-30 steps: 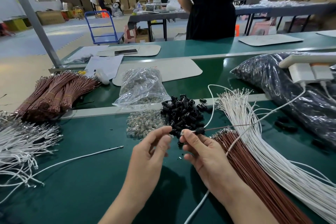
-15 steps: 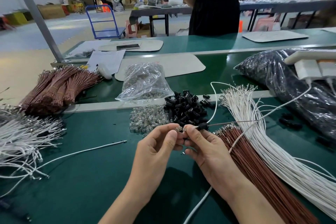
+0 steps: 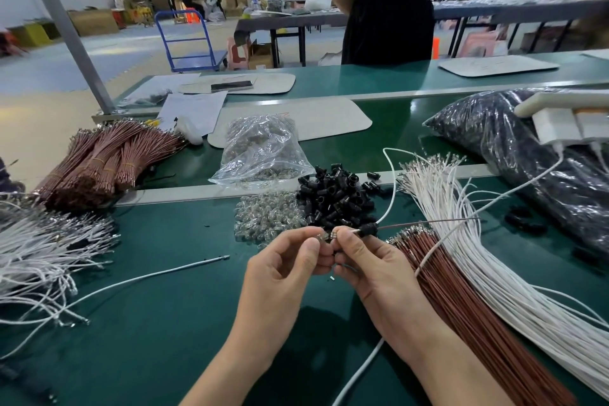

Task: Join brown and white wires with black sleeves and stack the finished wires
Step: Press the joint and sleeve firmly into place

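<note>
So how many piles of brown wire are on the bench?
2: a banded pile at far left, and a loose pile at right beside the white wires. More may lie out of frame.

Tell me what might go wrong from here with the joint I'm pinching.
1. The metal terminals are tiny and only pinched between the left hand and right hand; they may slip and drop onto the green table.
2. The black sleeve sits back on the held brown wire, short of the joint, and might slide further away.
3. That wire crosses the loose white wires and could snag them.
</note>
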`<state>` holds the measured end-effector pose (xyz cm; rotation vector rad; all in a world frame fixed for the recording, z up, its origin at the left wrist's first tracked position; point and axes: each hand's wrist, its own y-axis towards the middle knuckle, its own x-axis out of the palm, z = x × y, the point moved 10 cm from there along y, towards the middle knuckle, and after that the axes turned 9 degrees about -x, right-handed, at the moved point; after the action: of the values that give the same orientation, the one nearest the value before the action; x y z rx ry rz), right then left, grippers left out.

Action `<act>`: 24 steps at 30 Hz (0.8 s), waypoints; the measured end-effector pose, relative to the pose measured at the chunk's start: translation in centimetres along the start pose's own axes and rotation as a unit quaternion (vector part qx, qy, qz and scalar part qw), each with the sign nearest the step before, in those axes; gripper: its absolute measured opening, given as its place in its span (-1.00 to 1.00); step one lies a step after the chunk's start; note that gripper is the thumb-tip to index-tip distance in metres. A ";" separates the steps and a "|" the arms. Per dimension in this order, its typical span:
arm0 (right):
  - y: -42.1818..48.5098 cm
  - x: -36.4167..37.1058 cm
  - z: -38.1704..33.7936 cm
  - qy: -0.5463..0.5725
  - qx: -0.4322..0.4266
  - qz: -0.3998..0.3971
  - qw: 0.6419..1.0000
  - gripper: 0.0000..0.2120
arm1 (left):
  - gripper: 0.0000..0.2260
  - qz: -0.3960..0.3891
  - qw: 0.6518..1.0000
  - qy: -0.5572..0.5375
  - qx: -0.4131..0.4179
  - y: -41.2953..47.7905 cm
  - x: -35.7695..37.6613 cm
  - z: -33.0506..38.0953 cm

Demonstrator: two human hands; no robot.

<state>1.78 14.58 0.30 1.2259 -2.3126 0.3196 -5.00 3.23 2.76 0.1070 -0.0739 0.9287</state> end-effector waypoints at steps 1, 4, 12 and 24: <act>0.0 0.0 0.0 -0.001 -0.001 0.000 1.000 -0.76 | -0.84 0.000 1.000 0.001 -0.001 0.0 0.0 0.0; 0.0 0.1 -0.1 -0.010 -0.010 -0.003 1.000 -0.74 | -0.86 0.006 1.000 0.008 -0.002 0.1 0.0 -0.2; 0.0 0.1 -0.2 -0.008 -0.023 -0.003 1.000 -0.73 | -0.87 0.004 1.000 0.030 0.002 0.0 0.0 -0.2; 0.2 -0.3 -0.4 -0.054 -0.062 0.002 0.997 -0.71 | -0.83 0.011 0.998 0.067 0.007 0.0 -0.4 0.4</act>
<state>1.92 15.07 0.51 1.2040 -2.3859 0.1109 -5.25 2.80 3.13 0.0576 0.0551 0.9563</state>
